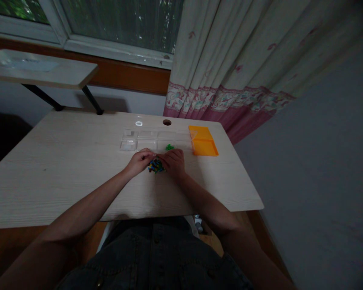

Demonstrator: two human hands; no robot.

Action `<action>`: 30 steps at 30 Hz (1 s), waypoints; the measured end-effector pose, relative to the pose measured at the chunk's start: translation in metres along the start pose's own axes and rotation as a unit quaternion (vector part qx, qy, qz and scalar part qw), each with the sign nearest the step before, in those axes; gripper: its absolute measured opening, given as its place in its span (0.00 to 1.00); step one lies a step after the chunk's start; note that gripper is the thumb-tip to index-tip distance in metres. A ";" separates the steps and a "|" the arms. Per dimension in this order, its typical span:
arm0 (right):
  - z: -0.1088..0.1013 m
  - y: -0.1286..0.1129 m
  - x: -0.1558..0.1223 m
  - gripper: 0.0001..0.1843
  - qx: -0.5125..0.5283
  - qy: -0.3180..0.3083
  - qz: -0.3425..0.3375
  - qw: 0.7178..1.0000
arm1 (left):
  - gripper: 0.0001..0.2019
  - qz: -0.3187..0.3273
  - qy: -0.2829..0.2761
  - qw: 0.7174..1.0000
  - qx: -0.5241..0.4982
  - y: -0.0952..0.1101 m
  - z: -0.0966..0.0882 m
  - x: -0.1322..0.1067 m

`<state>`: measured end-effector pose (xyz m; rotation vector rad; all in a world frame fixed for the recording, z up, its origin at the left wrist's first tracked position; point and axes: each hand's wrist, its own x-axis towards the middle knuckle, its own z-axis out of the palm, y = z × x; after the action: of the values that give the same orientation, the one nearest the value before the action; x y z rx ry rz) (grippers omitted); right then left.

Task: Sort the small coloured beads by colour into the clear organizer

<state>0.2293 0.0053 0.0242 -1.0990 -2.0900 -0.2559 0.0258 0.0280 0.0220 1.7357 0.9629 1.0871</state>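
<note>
A small heap of multicoloured pieces (155, 166), blue, green, yellow and dark red among them, lies on the table between my two hands; they look like tiny building bricks. My left hand (139, 161) is at the heap's left edge, thumb and fingers pinched together. From the right, my right hand (176, 163) leans over the heap with its fingers curled, and the fingertips of both hands nearly meet. Anything they grip is too small to make out. Just beyond them is a clear compartment box (147, 144), with green pieces (170, 147) in one compartment.
An orange tray (205, 148) with a raised rim sits at the box's right end. The pale wooden table (72, 169) has a round cable hole (167, 122) near its back edge. A raised shelf (63, 76) stands at back left; a curtain (218, 96) hangs behind.
</note>
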 end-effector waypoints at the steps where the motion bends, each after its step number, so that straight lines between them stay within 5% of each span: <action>1: 0.000 0.001 0.000 0.10 0.000 -0.002 0.007 1.000 | 0.19 -0.007 -0.010 1.000 -0.005 0.001 -0.001 0.000; 8: 0.000 0.008 -0.002 0.11 0.020 -0.029 0.053 0.998 | 0.19 -0.006 -0.089 0.996 -0.028 -0.006 -0.003 0.000; 20: 0.001 0.063 0.001 0.12 -0.024 0.071 0.203 0.976 | 0.15 0.108 -0.005 0.985 0.133 0.002 -0.014 0.000; 30: 0.010 0.058 -0.004 0.10 -0.040 0.047 0.208 0.976 | 0.08 0.182 -0.163 0.945 0.219 0.014 -0.016 -0.005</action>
<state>0.2703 0.0428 0.0055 -1.5115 -1.7288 -0.1835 0.0120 0.0230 0.0375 2.4429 0.7241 0.7982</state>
